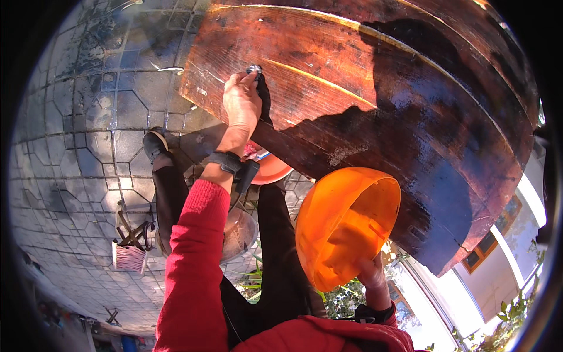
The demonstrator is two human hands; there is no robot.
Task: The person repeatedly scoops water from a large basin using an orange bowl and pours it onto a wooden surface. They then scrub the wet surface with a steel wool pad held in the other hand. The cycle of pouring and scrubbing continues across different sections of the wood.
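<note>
My left hand [243, 99] pinches a small, shiny dark wad [254, 69], which looks like a metal scouring pad, against a large red-brown wooden panel [316, 83]. Pale raised or worn lines run along the panel, and its left part is sunlit and wet-looking. In my right hand [373, 273] is an orange plastic bowl [327, 220], gripped by its lower rim. The bowl is tipped so its inside faces right; I see no contents other than shadow. Part of it overlaps the panel's near edge in the view.
Below my left forearm, an orange-red basin [275, 171] holds something red and blue, partly hidden. A round brown surface [239, 235] lies between my legs. A folding stool [129, 253] stands on the paving [101, 176] at left. Plants [253, 281] grow nearby.
</note>
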